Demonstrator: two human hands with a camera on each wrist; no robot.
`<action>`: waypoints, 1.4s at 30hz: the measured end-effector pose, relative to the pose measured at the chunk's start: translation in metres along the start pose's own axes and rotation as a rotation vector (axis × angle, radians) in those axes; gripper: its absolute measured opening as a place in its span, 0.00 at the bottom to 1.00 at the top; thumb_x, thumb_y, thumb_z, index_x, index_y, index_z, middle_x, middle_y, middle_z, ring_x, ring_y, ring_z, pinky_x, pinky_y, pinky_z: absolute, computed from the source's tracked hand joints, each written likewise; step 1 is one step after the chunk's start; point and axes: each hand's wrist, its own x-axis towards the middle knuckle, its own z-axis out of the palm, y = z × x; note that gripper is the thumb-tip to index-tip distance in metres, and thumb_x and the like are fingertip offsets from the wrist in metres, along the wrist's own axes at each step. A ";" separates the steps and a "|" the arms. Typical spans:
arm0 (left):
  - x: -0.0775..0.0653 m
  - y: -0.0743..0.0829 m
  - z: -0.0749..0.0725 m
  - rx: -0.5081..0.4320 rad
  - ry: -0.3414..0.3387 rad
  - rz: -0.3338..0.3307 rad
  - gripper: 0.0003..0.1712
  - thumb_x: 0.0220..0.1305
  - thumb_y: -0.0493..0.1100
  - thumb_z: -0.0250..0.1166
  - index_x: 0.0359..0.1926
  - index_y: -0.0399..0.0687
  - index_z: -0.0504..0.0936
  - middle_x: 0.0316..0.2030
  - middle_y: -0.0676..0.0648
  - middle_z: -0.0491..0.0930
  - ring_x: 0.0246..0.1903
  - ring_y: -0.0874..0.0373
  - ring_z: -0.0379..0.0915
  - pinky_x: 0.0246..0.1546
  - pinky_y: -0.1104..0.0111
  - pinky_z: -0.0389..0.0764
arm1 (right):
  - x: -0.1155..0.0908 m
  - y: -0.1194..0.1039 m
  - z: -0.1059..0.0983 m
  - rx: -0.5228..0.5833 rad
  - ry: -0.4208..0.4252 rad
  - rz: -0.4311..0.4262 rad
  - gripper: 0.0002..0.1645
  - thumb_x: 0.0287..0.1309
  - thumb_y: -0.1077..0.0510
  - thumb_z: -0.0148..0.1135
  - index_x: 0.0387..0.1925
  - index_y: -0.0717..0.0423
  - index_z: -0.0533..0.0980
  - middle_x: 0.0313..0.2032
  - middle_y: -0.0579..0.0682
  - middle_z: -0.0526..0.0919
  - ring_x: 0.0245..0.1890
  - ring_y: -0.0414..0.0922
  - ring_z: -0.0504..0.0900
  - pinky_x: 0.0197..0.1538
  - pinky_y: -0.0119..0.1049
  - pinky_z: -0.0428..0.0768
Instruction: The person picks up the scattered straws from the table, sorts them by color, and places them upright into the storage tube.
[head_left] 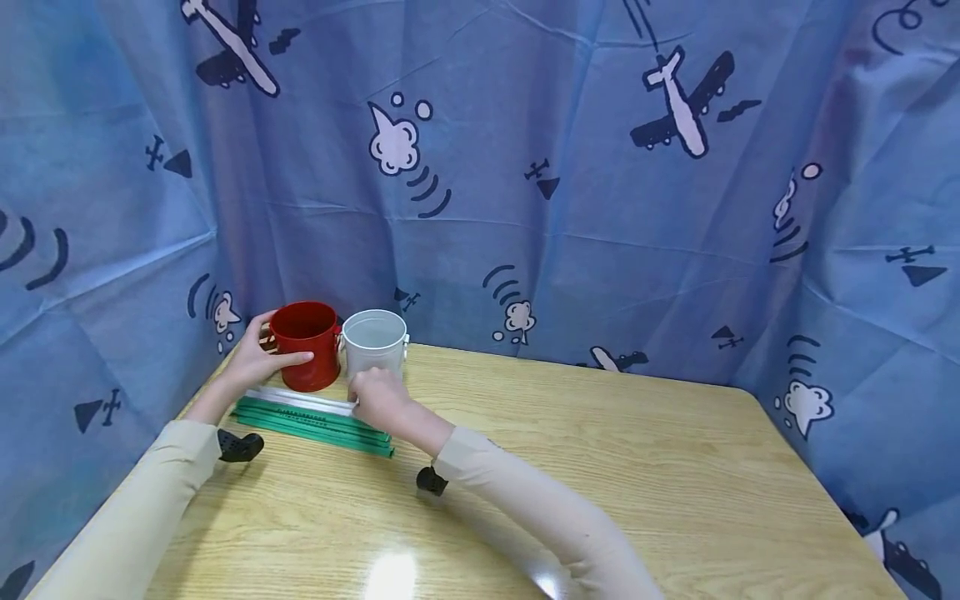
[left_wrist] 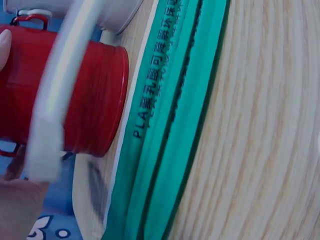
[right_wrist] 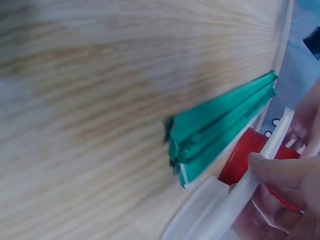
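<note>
In the head view, my left hand (head_left: 251, 360) holds a small red bucket (head_left: 318, 367) from its left side, thumb in front and fingers toward the back. My right hand (head_left: 378, 400) pinches a white-wrapped straw (right_wrist: 274, 139) between thumb and fingers. This white strip (left_wrist: 65, 82) crosses in front of the red bucket in the left wrist view. Several green-wrapped straws (head_left: 315, 425) with dark printing lie side by side on the table, just in front of the bucket. A white bucket (head_left: 375, 354) stands right of the red one, behind my right hand.
The light wooden table (head_left: 585, 467) stretches to the right and toward the front. A blue curtain (head_left: 480, 167) printed with planes hangs along its back and sides. Black wrist devices (head_left: 240, 446) sit under both sleeves, close over the tabletop.
</note>
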 end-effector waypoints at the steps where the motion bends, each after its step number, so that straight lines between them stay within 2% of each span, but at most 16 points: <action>1: 0.000 -0.001 -0.001 -0.002 -0.006 0.002 0.56 0.57 0.43 0.70 0.73 0.37 0.40 0.68 0.28 0.53 0.64 0.32 0.55 0.63 0.42 0.65 | -0.001 0.001 -0.002 -0.002 -0.002 0.007 0.07 0.49 0.60 0.68 0.30 0.45 0.87 0.31 0.39 0.88 0.33 0.37 0.84 0.33 0.30 0.80; 8: 0.000 -0.006 -0.004 -0.024 -0.037 0.022 0.55 0.59 0.42 0.69 0.74 0.39 0.40 0.69 0.28 0.53 0.65 0.32 0.56 0.64 0.43 0.64 | -0.009 0.008 -0.015 0.009 -0.071 0.078 0.08 0.49 0.58 0.69 0.33 0.42 0.87 0.35 0.39 0.88 0.35 0.39 0.84 0.28 0.33 0.78; 12: 0.000 -0.006 -0.004 -0.015 -0.023 0.034 0.53 0.59 0.42 0.69 0.73 0.38 0.43 0.68 0.29 0.56 0.64 0.33 0.58 0.59 0.58 0.71 | -0.012 0.012 -0.021 0.040 -0.085 0.100 0.09 0.47 0.59 0.70 0.32 0.43 0.86 0.33 0.39 0.87 0.34 0.39 0.83 0.27 0.33 0.76; 14: 0.000 -0.006 -0.004 -0.015 -0.016 0.032 0.53 0.59 0.42 0.68 0.73 0.38 0.43 0.68 0.29 0.56 0.64 0.34 0.58 0.59 0.61 0.71 | -0.013 0.015 -0.023 0.058 -0.087 0.111 0.08 0.47 0.59 0.70 0.32 0.43 0.86 0.31 0.39 0.87 0.33 0.39 0.82 0.26 0.33 0.75; 16: 0.000 -0.007 -0.003 -0.023 -0.009 0.026 0.53 0.59 0.42 0.68 0.74 0.38 0.43 0.68 0.29 0.55 0.65 0.33 0.57 0.61 0.57 0.71 | -0.013 0.018 -0.026 0.065 -0.088 0.114 0.08 0.47 0.59 0.70 0.32 0.44 0.86 0.30 0.39 0.86 0.32 0.38 0.81 0.26 0.33 0.74; 20: 0.000 -0.007 -0.001 -0.043 0.008 0.019 0.53 0.59 0.42 0.69 0.74 0.38 0.43 0.69 0.28 0.54 0.66 0.32 0.55 0.65 0.43 0.62 | -0.014 0.022 -0.032 0.108 -0.068 0.112 0.06 0.48 0.57 0.72 0.32 0.46 0.86 0.28 0.40 0.85 0.29 0.37 0.79 0.24 0.30 0.71; 22: -0.001 -0.008 -0.001 -0.022 0.021 0.028 0.53 0.58 0.43 0.69 0.74 0.39 0.44 0.69 0.29 0.56 0.63 0.37 0.59 0.63 0.50 0.68 | -0.014 0.023 -0.035 0.132 -0.048 0.106 0.06 0.48 0.56 0.73 0.31 0.46 0.86 0.27 0.40 0.85 0.28 0.36 0.79 0.24 0.29 0.70; 24: -0.002 -0.010 0.000 -0.019 0.029 0.045 0.51 0.58 0.41 0.69 0.74 0.39 0.46 0.67 0.30 0.59 0.57 0.48 0.65 0.57 0.64 0.74 | -0.013 0.024 -0.037 0.155 -0.025 0.097 0.05 0.48 0.56 0.73 0.31 0.46 0.85 0.27 0.40 0.86 0.27 0.35 0.78 0.25 0.28 0.69; 27: -0.003 -0.012 -0.001 -0.011 0.041 0.061 0.50 0.59 0.41 0.68 0.74 0.39 0.47 0.65 0.30 0.62 0.50 0.60 0.66 0.42 0.83 0.71 | -0.012 0.024 -0.039 0.206 -0.007 0.082 0.05 0.51 0.56 0.71 0.33 0.46 0.85 0.26 0.40 0.86 0.26 0.34 0.78 0.26 0.26 0.68; 30: -0.004 -0.013 -0.002 -0.020 0.044 0.054 0.51 0.59 0.42 0.68 0.74 0.40 0.46 0.65 0.30 0.62 0.53 0.53 0.67 0.38 0.87 0.70 | -0.008 0.024 -0.041 0.273 0.006 0.059 0.06 0.53 0.56 0.69 0.35 0.48 0.85 0.27 0.41 0.87 0.26 0.33 0.79 0.27 0.23 0.70; 34: -0.003 -0.012 -0.002 0.000 0.039 0.036 0.52 0.60 0.47 0.68 0.74 0.41 0.45 0.67 0.31 0.59 0.61 0.36 0.61 0.43 0.82 0.70 | -0.004 0.025 -0.047 0.373 0.044 0.062 0.07 0.54 0.58 0.69 0.36 0.51 0.84 0.27 0.44 0.87 0.26 0.34 0.81 0.30 0.22 0.71; 39: -0.002 -0.012 0.000 -0.005 0.038 0.048 0.51 0.59 0.44 0.68 0.74 0.40 0.46 0.66 0.31 0.60 0.62 0.34 0.60 0.44 0.81 0.69 | 0.001 0.027 -0.051 0.528 0.077 0.098 0.07 0.54 0.60 0.69 0.37 0.55 0.83 0.30 0.50 0.88 0.27 0.38 0.83 0.30 0.23 0.74; 42: -0.002 -0.014 0.000 -0.004 0.044 0.054 0.51 0.59 0.42 0.69 0.74 0.40 0.47 0.66 0.30 0.61 0.62 0.34 0.62 0.42 0.83 0.68 | 0.005 0.027 -0.052 0.569 0.101 0.110 0.08 0.55 0.60 0.68 0.38 0.56 0.83 0.31 0.51 0.88 0.29 0.40 0.84 0.31 0.23 0.74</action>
